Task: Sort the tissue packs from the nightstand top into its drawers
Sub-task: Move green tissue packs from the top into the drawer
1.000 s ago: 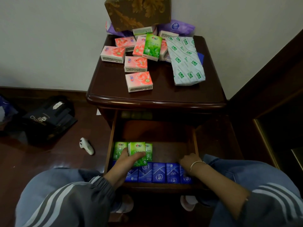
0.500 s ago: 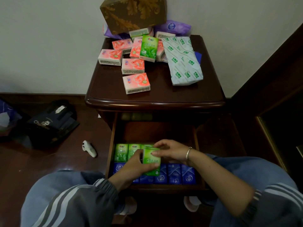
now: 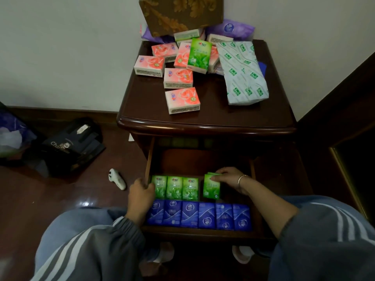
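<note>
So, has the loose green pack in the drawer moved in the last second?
Yes. The green pack went rightward along the drawer, from the left hand to the right hand, now apart from the row of three green packs.

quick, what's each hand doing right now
Left hand: curled at the drawer's left wall; cannot tell if it grips.
Right hand: holding a green tissue pack.

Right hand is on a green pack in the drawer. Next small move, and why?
Probably slide the green pack in the right hand leftward until it meets the row of three green packs, then release. It stands apart from that row, leaving a gap, behind the blue packs. The left hand grips the drawer at its left wall.
</note>
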Action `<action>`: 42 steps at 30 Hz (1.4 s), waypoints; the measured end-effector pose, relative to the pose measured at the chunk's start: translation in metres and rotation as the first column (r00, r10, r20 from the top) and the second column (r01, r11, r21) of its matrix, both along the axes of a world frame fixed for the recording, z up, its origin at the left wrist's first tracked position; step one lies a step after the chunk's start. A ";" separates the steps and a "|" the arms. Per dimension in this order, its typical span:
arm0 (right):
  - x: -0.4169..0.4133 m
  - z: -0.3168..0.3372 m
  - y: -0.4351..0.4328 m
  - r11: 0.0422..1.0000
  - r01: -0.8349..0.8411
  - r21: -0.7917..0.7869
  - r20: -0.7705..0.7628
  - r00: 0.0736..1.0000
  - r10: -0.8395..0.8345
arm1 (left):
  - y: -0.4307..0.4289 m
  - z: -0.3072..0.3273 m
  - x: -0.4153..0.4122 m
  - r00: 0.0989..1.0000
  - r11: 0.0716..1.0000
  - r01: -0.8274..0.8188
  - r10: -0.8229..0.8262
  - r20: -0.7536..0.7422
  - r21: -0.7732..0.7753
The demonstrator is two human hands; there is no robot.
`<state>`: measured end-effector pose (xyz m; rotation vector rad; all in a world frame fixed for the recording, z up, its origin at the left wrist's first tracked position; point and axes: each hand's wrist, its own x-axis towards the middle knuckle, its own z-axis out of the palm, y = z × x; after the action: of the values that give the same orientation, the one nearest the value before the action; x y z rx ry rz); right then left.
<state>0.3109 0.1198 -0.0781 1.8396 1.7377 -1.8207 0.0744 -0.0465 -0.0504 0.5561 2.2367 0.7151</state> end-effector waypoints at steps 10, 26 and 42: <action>-0.022 -0.027 -0.027 0.906 -0.342 0.251 0.281 0.921 0.270 | -0.001 -0.011 0.007 1.000 0.998 -0.010 0.009 0.014 0.069; 0.035 0.162 -0.040 0.821 -0.260 0.508 -0.055 0.942 0.332 | -0.001 0.120 -0.027 0.948 0.908 0.083 0.055 -0.314 0.410; 0.028 0.167 0.085 0.628 -0.016 0.778 0.289 0.897 -0.335 | 0.195 0.202 -0.001 0.812 0.828 0.425 -0.171 -0.558 0.365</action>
<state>0.3385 0.2051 0.0886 2.4668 2.4122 -0.5530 0.0733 0.1488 0.1519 1.4752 2.3340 1.0455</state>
